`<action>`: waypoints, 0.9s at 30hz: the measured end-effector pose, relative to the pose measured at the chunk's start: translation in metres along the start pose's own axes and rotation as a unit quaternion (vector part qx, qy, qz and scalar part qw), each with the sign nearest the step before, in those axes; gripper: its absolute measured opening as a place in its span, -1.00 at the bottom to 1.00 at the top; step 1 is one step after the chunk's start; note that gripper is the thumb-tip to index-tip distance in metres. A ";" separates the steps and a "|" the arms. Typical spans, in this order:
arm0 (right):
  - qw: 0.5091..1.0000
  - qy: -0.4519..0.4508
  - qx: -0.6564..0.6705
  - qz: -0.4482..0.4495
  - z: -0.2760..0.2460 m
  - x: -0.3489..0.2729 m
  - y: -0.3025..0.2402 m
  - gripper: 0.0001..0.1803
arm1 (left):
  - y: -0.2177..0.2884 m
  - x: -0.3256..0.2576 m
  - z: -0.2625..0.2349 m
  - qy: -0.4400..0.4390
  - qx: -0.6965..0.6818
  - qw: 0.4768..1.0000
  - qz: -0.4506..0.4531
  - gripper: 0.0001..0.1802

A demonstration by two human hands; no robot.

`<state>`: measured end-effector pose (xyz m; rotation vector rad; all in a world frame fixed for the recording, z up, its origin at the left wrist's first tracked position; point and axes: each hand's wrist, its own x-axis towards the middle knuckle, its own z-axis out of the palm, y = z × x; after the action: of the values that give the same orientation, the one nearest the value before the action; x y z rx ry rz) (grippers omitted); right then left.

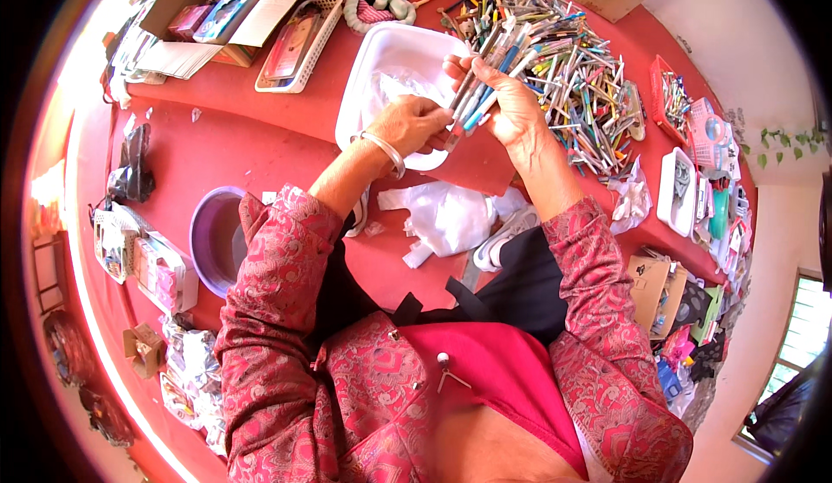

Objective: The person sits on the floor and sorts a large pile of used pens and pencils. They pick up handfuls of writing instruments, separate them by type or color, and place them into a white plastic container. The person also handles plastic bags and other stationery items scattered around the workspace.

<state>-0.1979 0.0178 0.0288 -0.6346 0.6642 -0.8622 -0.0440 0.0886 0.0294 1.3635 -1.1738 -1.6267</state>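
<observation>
My right hand (517, 112) is closed around a bundle of pens (482, 91), some clear, some with blue or dark barrels, held slanting above the raised red surface. My left hand (400, 126), with a bangle at its wrist, is pinched at the lower left end of the bundle, on a pen there; its fingertips are partly hidden. Under and behind my left hand stands a white plastic basin (354, 93) with clear plastic film inside. A large heap of loose pens and markers (585, 93) spreads just beyond and to the right of my right hand.
White plastic bags (442, 216) lie in front of me. A purple tub (201, 249) sits at left. An open cardboard box (260, 28) and a white basket (328, 28) stand far left. At right are a red basket (663, 119) and a white tray (667, 190).
</observation>
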 end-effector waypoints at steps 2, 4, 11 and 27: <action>1.000 0.018 -0.019 -0.009 0.001 -0.001 0.000 -0.77 | -0.002 0.001 -0.003 0.024 0.059 0.997 0.035 -0.75; 0.997 0.050 -0.047 -0.021 0.004 -0.002 -0.001 -0.76 | -0.004 0.001 -0.005 0.048 0.118 0.989 0.069 -0.75; 0.978 0.139 -0.135 -0.076 0.003 -0.007 -0.011 -0.81 | -0.002 0.001 -0.001 -0.025 -0.060 0.998 0.010 -0.73; 0.983 0.010 -0.159 -0.091 0.010 -0.021 -0.025 -0.79 | 0.006 -0.003 0.004 -0.120 -0.260 0.958 0.015 -0.77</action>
<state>-0.2122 0.0249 0.0591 -0.9865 0.7784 -0.9416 -0.0476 0.0904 0.0363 0.8259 -0.8012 -1.9419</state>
